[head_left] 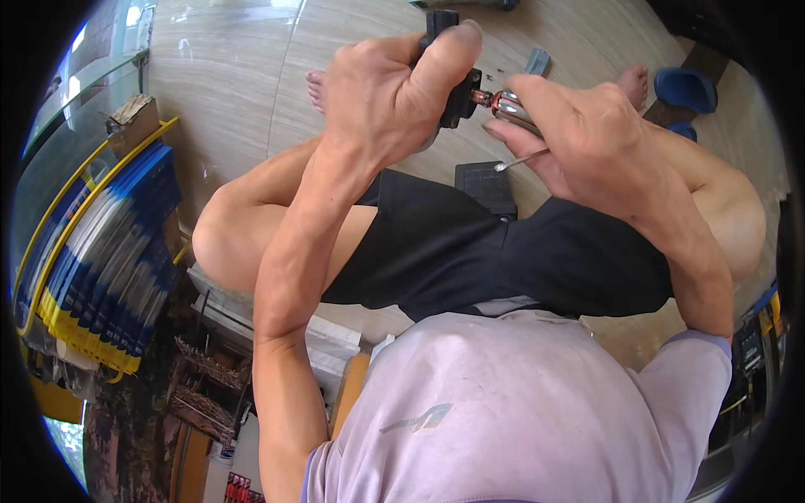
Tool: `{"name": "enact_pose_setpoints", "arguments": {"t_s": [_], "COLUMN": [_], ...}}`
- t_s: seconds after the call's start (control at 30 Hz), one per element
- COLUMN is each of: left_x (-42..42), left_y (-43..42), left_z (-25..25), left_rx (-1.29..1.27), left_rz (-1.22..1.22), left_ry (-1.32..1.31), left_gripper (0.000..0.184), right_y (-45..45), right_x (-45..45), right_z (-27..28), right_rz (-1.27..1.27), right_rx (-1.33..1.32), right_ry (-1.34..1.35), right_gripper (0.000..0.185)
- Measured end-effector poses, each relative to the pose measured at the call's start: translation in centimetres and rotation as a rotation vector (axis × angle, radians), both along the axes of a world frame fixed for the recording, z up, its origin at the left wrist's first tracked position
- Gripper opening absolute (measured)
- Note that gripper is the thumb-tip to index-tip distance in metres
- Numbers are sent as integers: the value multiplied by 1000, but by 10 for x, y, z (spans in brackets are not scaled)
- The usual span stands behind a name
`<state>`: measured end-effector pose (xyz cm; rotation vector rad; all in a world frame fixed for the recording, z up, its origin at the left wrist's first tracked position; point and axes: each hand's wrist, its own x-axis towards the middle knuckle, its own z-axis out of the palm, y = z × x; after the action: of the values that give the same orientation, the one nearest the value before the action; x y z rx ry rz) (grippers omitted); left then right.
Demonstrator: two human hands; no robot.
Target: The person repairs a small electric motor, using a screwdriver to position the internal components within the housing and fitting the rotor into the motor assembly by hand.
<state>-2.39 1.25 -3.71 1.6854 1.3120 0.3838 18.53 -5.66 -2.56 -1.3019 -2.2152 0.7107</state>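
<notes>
My left hand is closed around a black plastic part, probably a tool housing, mostly hidden by the fingers. My right hand pinches a shiny metal cylinder with a copper-coloured end, which looks like a motor armature. Its copper end meets or nearly meets the black part; I cannot tell if it sits inside. A thin metal rod with a pale tip also sticks out from under my right fingers, its other end hidden. Below the hands, a flat black plastic piece lies between my legs.
A small grey-blue piece and dark bits lie on the tiled floor. Blue slippers are at the right. On the left stands a yellow rack with blue-and-yellow packages, near glass panels. My bent legs surround the working area.
</notes>
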Motion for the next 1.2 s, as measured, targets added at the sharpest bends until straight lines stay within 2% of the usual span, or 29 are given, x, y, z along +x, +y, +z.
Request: {"name": "enact_pose_setpoints", "arguments": {"t_s": [0.07,0.17,0.27,0.37,0.47,0.57,0.77,0.87,1.07,1.2], "left_x": [0,-3,-3,-1,1,-4,2,-1,4,10], "left_y": [-1,0,-1,2,-2,0,1,9,10,6], "left_z": [-1,0,-3,-7,-11,-6,-3,-10,-20,-11], "left_rx": [27,42,-11,-180,-370,-377,-432,-373,-486,-475], "left_rz": [13,1,27,79,226,181,151,27,45,82], "left_ry": [-18,60,73,12,-276,-238,-289,-288,-331,-318], "left_gripper": [67,66,67,64,60,56,54,52,50,50], "right_y": [-2,4,1,4,7,6,6,7,9,10], "right_x": [-3,-5,-9,-5,-3,-5,-3,-3,1,4], "right_z": [0,8,6,0,11,24,32,36,43,47], "right_rz": [-61,-142,-167,-116,-69,-48,-53,-60,-31,2], "right_rx": [-113,-449,-456,-350,-281,-256,-264,-277,-230,-240], "right_ry": [93,257,243,179,161,30,34,-28,-111,-148], "right_gripper": [36,35,36,35,20,19,18,18,18,18]}}
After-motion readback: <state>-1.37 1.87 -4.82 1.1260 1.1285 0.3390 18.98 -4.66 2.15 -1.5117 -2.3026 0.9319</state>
